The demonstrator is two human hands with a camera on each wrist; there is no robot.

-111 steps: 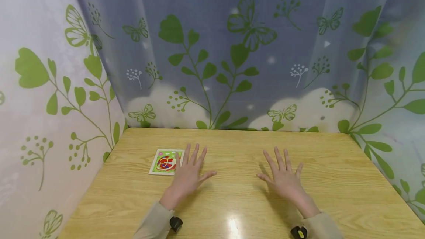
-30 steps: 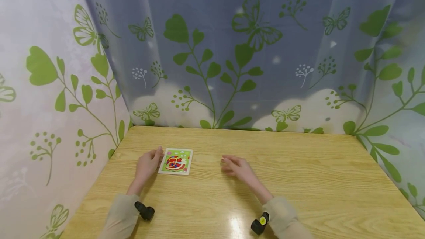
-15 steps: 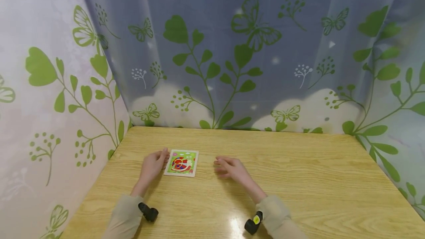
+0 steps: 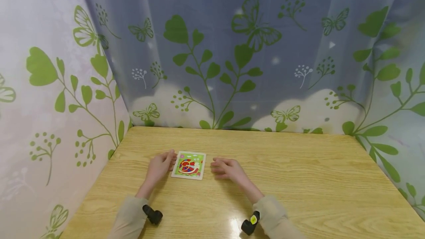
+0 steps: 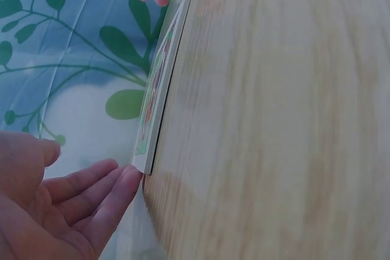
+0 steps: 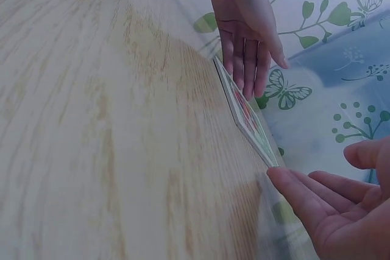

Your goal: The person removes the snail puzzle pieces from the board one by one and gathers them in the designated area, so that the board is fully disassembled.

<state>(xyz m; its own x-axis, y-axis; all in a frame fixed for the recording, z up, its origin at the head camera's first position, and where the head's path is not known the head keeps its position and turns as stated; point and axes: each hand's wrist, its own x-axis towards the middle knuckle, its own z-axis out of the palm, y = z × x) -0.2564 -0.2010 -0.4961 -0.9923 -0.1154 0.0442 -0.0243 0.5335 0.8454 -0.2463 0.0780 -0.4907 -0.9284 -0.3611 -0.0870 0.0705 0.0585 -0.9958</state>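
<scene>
A thin square board [image 4: 189,166] with a pale rim and a red-shelled snail picture on green lies flat on the table, picture up. Against its left edge rest the straight fingers of my left hand [image 4: 160,167], thumb raised; the left wrist view shows those fingertips [image 5: 131,175] right at the board's corner. My right hand [image 4: 230,169] lies just off the right edge in the head view, palm turned inward and fingers loosely bent. From the right wrist, the fingertips [image 6: 277,175] of that hand overlap the board's near end.
The wooden table [image 4: 299,180] reaches back to a curtain [image 4: 212,47] printed with leaves and butterflies. A similar cloth [image 4: 59,121] hangs along the left side. Black straps with small devices [image 4: 153,215] sit at both sleeve cuffs.
The board has slid right along the table with my left hand at its left edge. My right hand has come in from the right. Earlier both hands were spread above the table.
</scene>
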